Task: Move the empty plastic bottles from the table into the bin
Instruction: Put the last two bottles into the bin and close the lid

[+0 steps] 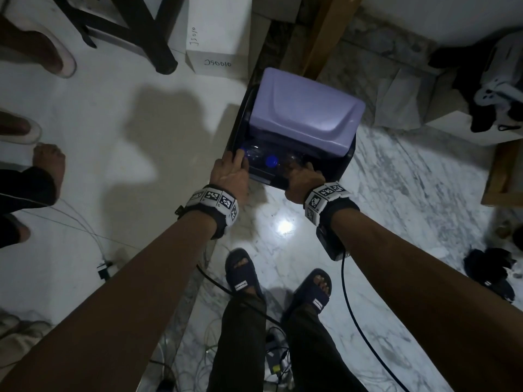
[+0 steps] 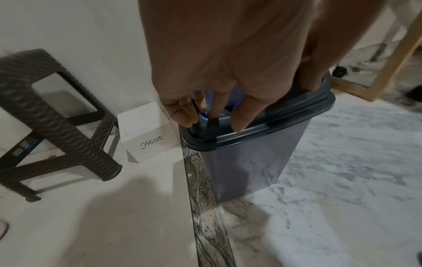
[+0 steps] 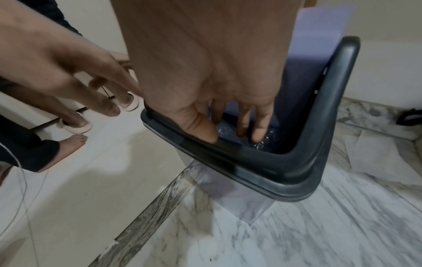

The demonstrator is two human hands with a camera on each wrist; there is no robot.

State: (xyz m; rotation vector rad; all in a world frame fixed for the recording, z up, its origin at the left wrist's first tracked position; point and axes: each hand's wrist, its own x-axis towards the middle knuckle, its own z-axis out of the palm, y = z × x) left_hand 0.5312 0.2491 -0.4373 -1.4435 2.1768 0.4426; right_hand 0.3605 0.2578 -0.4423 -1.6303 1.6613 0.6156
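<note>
A bin with a dark rim (image 1: 349, 158) and a purple swing lid (image 1: 305, 111) stands on the marble floor. Through its near opening show clear plastic bottles with blue caps (image 1: 271, 161). My left hand (image 1: 232, 171) reaches over the left part of the rim, fingers straight, fingertips by a blue cap (image 2: 205, 113). My right hand (image 1: 302, 176) dips into the right part of the opening; its straight fingers (image 3: 260, 126) touch crinkled clear plastic (image 3: 220, 128) and its thumb lies on the rim (image 3: 274, 173). Neither hand grips anything. No table is in view.
A white box marked JS0010 (image 1: 218, 46) and a dark woven stool (image 2: 57, 126) stand left of the bin. Other people's feet (image 1: 48, 162) are at the far left. My sandalled feet (image 1: 243, 275) and cables (image 1: 353, 306) are below; a wooden frame (image 2: 388, 68) leans behind.
</note>
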